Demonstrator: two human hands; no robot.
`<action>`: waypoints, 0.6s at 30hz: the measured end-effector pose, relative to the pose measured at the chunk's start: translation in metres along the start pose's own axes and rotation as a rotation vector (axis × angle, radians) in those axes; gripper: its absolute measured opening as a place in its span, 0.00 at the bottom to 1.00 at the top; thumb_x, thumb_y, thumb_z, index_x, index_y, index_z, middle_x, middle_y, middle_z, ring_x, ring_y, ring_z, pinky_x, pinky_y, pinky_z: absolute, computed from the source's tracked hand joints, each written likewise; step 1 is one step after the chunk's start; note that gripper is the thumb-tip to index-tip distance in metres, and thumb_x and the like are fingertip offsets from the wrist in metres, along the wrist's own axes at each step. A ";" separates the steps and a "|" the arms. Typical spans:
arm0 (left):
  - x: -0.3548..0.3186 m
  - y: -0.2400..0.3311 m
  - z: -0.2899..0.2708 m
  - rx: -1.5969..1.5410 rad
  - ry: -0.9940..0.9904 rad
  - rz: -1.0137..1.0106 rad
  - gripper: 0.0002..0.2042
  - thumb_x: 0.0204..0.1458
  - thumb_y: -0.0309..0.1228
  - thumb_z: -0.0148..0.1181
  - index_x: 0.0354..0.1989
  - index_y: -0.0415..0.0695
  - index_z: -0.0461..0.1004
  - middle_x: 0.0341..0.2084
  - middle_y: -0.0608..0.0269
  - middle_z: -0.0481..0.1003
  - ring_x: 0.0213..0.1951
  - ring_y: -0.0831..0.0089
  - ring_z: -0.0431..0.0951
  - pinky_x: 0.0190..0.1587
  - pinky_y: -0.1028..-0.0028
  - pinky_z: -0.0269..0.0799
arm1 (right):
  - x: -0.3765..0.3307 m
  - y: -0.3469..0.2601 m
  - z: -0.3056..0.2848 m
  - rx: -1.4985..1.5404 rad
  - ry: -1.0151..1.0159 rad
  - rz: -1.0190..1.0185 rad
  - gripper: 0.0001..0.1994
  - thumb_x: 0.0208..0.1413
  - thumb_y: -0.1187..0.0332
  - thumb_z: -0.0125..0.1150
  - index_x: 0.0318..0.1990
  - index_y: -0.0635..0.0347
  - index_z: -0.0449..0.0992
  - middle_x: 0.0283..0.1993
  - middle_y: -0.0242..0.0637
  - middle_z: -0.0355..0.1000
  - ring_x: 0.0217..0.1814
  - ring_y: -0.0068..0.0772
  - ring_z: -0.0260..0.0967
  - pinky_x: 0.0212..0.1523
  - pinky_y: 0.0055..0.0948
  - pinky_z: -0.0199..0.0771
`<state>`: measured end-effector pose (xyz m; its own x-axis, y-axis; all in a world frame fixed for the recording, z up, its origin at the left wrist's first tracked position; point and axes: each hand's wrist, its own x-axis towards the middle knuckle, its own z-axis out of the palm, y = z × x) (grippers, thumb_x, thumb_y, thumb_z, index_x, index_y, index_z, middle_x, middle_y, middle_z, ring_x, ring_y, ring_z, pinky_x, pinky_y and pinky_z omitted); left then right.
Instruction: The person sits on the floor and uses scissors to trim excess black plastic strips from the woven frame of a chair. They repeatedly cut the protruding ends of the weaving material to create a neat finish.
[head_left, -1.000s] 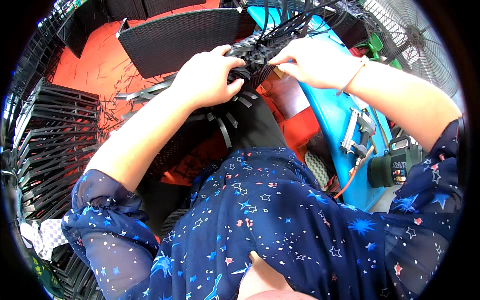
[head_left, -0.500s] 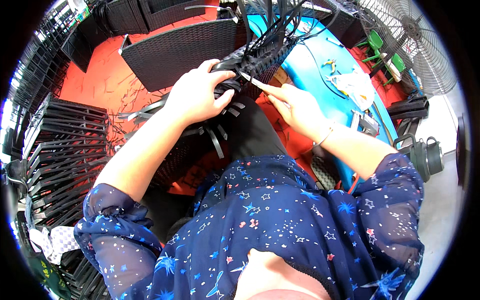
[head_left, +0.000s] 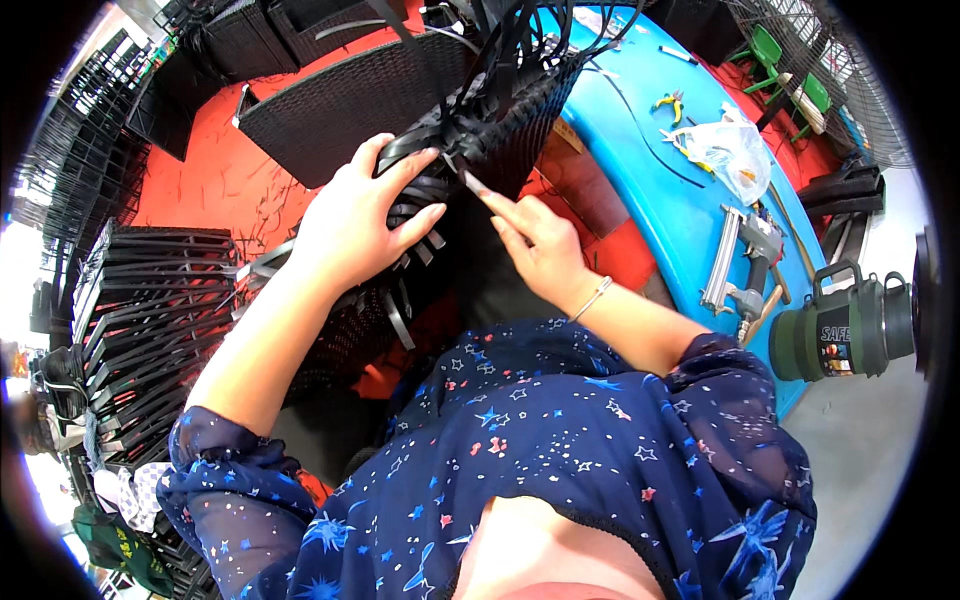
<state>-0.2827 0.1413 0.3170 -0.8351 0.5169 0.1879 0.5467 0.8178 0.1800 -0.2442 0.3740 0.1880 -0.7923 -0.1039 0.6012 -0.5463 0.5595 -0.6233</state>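
Observation:
In front of me is a black woven wicker piece (head_left: 500,130) of flat plastic strips, with many loose strip ends (head_left: 540,40) standing up at its far end. My left hand (head_left: 355,220) grips a bundle of black strips (head_left: 415,185) at the near edge, fingers over the top and thumb on the near side. In my right hand (head_left: 545,245) is a slim tool (head_left: 472,182) with a narrow pale blade, forefinger laid along it. Its tip touches the weave just right of my left fingers. The handle is hidden in my palm.
A blue table (head_left: 610,150) at right holds yellow-handled pliers (head_left: 672,106), a clear plastic bag (head_left: 735,160) and a nail gun (head_left: 745,255). A dark green flask (head_left: 835,325) stands beside it. Stacked black frames (head_left: 150,310) are at left; a woven panel (head_left: 350,100) stands behind on red floor.
The view has shifted, showing more of the blue table. My right hand and the tool have moved left and slightly nearer; my left hand keeps its hold on the strips.

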 end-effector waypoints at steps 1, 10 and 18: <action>0.001 0.000 0.000 0.002 0.001 0.001 0.27 0.55 0.47 0.67 0.65 0.58 0.74 0.65 0.49 0.66 0.58 0.46 0.76 0.59 0.56 0.75 | -0.001 0.000 0.004 0.014 0.017 0.015 0.20 0.62 0.72 0.63 0.62 0.45 0.79 0.29 0.38 0.65 0.24 0.37 0.70 0.27 0.35 0.72; -0.008 -0.002 -0.005 0.046 0.002 0.013 0.28 0.54 0.47 0.68 0.65 0.58 0.75 0.65 0.48 0.66 0.57 0.46 0.77 0.58 0.56 0.75 | 0.005 -0.018 0.019 0.216 0.088 0.094 0.19 0.63 0.74 0.63 0.62 0.53 0.78 0.31 0.38 0.69 0.26 0.31 0.69 0.29 0.28 0.71; -0.011 0.004 -0.003 0.014 0.008 -0.015 0.27 0.54 0.48 0.69 0.63 0.58 0.76 0.66 0.51 0.66 0.57 0.47 0.77 0.58 0.58 0.76 | 0.052 -0.032 -0.007 0.413 0.423 0.086 0.17 0.66 0.77 0.59 0.60 0.68 0.76 0.52 0.40 0.79 0.40 0.22 0.72 0.40 0.20 0.72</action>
<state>-0.2712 0.1386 0.3191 -0.8426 0.5026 0.1933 0.5332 0.8289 0.1693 -0.2665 0.3568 0.2428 -0.7077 0.3121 0.6338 -0.6123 0.1767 -0.7706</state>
